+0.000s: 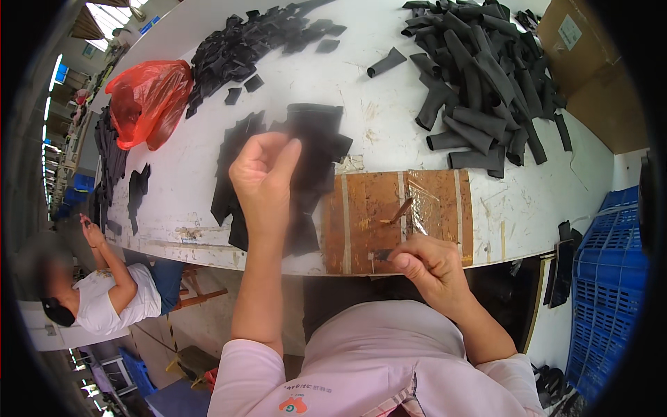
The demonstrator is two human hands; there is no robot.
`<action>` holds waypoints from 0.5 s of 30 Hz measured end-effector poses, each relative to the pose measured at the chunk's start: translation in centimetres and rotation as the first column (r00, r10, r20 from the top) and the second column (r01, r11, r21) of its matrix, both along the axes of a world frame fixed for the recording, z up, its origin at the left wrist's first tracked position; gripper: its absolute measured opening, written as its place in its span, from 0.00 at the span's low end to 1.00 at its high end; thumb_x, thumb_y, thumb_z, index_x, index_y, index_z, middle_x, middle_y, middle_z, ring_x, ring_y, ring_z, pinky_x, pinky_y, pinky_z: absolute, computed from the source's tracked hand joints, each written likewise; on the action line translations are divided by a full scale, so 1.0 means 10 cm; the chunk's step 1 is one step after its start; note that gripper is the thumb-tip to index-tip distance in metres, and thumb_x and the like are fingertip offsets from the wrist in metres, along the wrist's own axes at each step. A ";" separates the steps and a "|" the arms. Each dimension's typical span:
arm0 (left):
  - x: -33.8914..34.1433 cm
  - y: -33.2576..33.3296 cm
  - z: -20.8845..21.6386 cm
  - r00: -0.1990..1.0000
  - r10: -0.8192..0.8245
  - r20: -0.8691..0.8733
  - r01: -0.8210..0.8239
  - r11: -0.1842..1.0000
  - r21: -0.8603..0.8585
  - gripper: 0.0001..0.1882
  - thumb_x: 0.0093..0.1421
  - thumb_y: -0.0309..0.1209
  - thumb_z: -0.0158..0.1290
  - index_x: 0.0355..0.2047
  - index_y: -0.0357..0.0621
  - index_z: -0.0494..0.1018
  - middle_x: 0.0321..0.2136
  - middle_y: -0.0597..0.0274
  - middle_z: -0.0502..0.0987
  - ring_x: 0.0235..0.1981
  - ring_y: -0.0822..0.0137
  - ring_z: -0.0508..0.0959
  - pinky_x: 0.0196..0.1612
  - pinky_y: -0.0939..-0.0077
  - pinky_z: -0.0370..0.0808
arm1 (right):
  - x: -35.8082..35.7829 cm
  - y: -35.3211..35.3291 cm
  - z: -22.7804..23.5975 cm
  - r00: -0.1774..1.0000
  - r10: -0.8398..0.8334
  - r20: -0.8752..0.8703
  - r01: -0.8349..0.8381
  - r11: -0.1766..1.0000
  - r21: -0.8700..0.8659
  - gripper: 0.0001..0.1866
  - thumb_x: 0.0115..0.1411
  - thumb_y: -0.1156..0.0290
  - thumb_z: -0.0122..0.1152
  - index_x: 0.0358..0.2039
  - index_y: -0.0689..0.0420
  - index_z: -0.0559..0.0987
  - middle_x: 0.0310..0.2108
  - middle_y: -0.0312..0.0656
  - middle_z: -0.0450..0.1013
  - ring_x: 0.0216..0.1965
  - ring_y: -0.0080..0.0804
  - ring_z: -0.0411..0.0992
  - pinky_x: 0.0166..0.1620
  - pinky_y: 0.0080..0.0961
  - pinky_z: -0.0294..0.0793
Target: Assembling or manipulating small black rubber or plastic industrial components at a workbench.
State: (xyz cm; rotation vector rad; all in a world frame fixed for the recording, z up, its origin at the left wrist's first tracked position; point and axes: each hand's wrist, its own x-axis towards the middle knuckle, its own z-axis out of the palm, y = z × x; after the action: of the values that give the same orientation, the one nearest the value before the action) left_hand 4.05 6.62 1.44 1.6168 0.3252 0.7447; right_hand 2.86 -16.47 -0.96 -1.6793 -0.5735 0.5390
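Left hand [267,167] curled over black pieces [314,167], ten o'clock; right hand [432,270] curled over brown board [365,201], four o'clock; whether either grips anything, I cannot tell.

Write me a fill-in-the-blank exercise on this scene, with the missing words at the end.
1. The person's hand nearer the flat brown rectangular board is the ____ one.
2. The crinkled plastic bag on the white tabletop is coloured ____.
3. The heap of hollow black tubes lies beside a brown cardboard ____.
4. The slatted plastic crate is coloured ____.

Missing words: right; red; box; blue.
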 end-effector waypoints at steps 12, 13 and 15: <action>-0.83 -0.76 -0.15 0.896 -0.444 0.012 0.318 0.621 -0.716 0.14 0.50 0.19 0.49 0.39 0.34 0.65 0.34 0.59 0.71 0.35 0.75 0.71 0.38 0.84 0.68 | -0.16 0.23 -0.08 0.531 -0.011 -0.847 0.454 0.848 0.273 0.07 0.53 0.69 0.58 0.30 0.59 0.76 0.24 0.31 0.72 0.27 0.15 0.68 0.31 0.13 0.68; -0.90 -0.83 -0.16 0.901 -0.429 -0.068 0.297 0.721 -0.626 0.22 0.48 0.29 0.51 0.43 0.32 0.61 0.35 0.57 0.70 0.35 0.71 0.71 0.37 0.81 0.68 | -0.17 0.21 -0.14 0.591 -0.045 -0.805 0.458 0.841 0.289 0.08 0.54 0.68 0.56 0.29 0.59 0.76 0.24 0.31 0.72 0.25 0.14 0.67 0.29 0.12 0.67; -1.03 -0.93 -0.19 0.897 -0.437 -0.075 0.305 0.730 -0.611 0.22 0.47 0.28 0.51 0.42 0.31 0.62 0.35 0.57 0.70 0.35 0.71 0.71 0.37 0.81 0.68 | -0.19 0.17 -0.24 0.680 -0.155 -0.717 0.466 0.846 0.259 0.09 0.57 0.65 0.53 0.28 0.58 0.75 0.23 0.30 0.71 0.22 0.11 0.64 0.24 0.09 0.63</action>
State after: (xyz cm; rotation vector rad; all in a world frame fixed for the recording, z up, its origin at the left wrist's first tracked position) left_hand -6.28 -2.64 -0.43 1.1053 0.3290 0.1191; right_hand 0.95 -14.73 -3.38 -1.0114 0.1534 0.6598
